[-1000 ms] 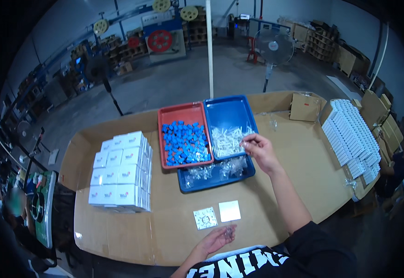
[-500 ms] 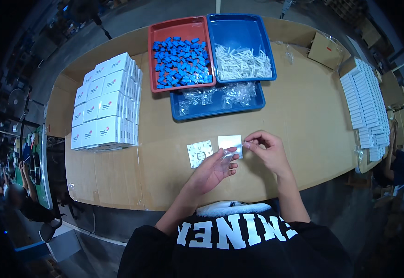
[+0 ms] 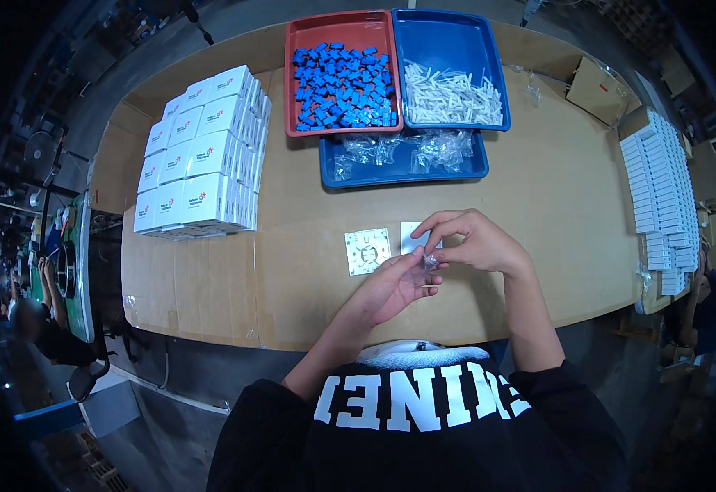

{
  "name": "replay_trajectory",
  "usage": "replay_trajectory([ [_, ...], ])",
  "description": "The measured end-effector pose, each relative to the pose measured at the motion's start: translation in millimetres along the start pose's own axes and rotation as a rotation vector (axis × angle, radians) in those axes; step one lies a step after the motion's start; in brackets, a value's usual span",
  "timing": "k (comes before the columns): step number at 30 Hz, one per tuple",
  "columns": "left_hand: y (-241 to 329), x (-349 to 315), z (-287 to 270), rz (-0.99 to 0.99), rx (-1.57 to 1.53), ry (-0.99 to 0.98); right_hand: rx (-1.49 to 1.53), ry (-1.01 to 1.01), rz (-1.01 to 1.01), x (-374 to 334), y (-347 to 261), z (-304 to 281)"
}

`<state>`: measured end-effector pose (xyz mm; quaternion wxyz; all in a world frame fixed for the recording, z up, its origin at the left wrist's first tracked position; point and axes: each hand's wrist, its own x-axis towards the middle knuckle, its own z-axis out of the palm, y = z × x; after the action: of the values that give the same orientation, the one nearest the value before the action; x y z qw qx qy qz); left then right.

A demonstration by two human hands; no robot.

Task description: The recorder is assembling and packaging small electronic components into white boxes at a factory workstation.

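Moved since the earlier frame: right grip (image 3: 481, 242), a bare hand — then apart from the left one, now brought across to meet it. Left grip (image 3: 395, 295), a bare hand with the palm partly upturned: holding one small clear plastic bag (image 3: 430, 262) between thumb and fingers, as before. Bag position: between the two grips, at the left fingertips, right fingertips touching it. Right grip state: narrow, thumb and fingers pinched together; whether a small piece lies between them, cannot tell.

Just beyond the hands, on the brown cardboard-covered table (image 3: 555, 205): one plain white square plate (image 3: 410, 234), partly hidden by the right grip and more covered than earlier; to its left, one white square plate with cut-outs (image 3: 368, 251), flat.

Farther back, arrangement unchanged: red plastic tray (image 3: 342, 29) of small blue blocks (image 3: 342, 90); beside it, blue plastic tray (image 3: 444, 39) of thin white sticks (image 3: 454, 98); nearer, lower blue tray (image 3: 391, 174) with crumpled clear bags (image 3: 440, 152).

Left side: stacked white boxes (image 3: 202, 164). Right side: stacked white flat pieces (image 3: 660, 197) — in tight rows.
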<state>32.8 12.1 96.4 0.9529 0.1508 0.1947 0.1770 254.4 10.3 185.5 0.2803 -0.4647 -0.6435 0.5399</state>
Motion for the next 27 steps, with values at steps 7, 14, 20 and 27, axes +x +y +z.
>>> replay_trajectory([
  [7,-1,1,-2,0.004,-0.051,-0.062,0.033,-0.095,-0.006,-2,1,-5],
  [14,-4,3,-1,0.017,-0.034,-0.051,-0.022,-0.132,0.078,1,-4,6],
  [20,-3,1,0,0.029,0.013,-0.072,-0.068,-0.257,0.138,3,-2,13],
  [27,-5,1,5,-0.002,0.014,-0.049,-0.019,-0.345,0.243,0,-3,14],
])
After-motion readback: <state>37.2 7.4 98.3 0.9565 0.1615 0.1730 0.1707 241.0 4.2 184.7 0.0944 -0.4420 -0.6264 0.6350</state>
